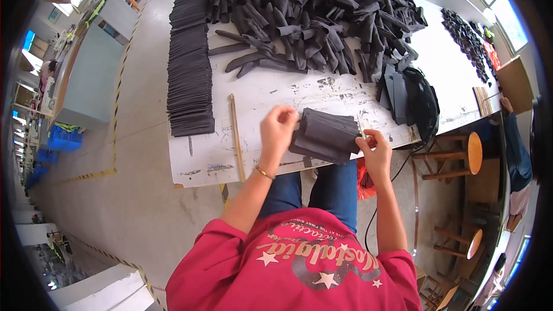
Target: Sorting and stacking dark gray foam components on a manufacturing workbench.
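Note:
A small stack of flat black fabric pieces point(329, 132) lies at the table's front edge before me, its layers slightly fanned. My left hand point(279, 131) is closed in a pinch beside the stack's upper left corner. Whether a piece is caught between those fingertips cannot be made out. At the stack's right edge, my right hand point(375, 151) pinches a black fabric piece between thumb and fingers. Left of my left hand, a thin wooden stick point(237, 138) lies on the white table point(265, 89).
A long, neat row of stacked black pieces point(190, 69) lines the table's left side. Loose black pieces point(311, 14) form a big heap at the back. A black round container point(425, 103) holds flat dark pieces on the right, near wooden stools point(473, 153).

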Motion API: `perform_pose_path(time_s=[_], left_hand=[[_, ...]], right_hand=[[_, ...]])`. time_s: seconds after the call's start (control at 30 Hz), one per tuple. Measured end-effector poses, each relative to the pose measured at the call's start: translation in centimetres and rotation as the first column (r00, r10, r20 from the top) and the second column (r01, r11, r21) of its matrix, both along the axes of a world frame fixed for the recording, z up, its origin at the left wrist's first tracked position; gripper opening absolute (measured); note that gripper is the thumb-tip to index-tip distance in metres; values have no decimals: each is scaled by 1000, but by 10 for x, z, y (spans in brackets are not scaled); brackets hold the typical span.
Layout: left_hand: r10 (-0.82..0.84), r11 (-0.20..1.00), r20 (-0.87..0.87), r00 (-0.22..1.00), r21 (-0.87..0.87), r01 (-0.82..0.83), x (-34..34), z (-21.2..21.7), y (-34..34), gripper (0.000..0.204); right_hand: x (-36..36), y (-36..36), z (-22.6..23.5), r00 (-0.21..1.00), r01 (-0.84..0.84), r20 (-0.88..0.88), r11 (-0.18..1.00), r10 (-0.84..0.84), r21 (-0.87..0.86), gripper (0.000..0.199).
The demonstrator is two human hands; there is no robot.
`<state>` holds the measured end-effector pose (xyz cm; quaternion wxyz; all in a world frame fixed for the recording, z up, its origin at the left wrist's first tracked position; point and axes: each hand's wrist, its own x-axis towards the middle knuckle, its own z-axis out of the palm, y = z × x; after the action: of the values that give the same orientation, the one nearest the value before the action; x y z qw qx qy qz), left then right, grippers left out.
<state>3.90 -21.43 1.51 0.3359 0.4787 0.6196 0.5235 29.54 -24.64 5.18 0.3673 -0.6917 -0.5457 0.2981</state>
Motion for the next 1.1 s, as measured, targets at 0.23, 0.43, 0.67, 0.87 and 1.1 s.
perform_pose_path(time_s=[0.23,0.43,0.67,0.87,1.1], left_hand=[[409,907,-312,858,245,-344,-126,-1,119,12],[131,947,-838,530,265,183,-155,-14,176,18],[-70,982,-841,537,37,186,-144,-2,178,10],[-90,977,-848,522,25,210,-164,-18,184,16],[116,985,-692,713,173,8,-160,2,167,12]], right_hand=[[46,34,-12,984,27,167,974,-66,225,8],[66,53,-24,951,21,293,965,-100,262,7],[79,87,-35,923,54,351,955,-160,293,6],[82,115,-40,905,59,382,945,-186,322,6],[100,161,-48,626,151,689,924,-365,352,35]])
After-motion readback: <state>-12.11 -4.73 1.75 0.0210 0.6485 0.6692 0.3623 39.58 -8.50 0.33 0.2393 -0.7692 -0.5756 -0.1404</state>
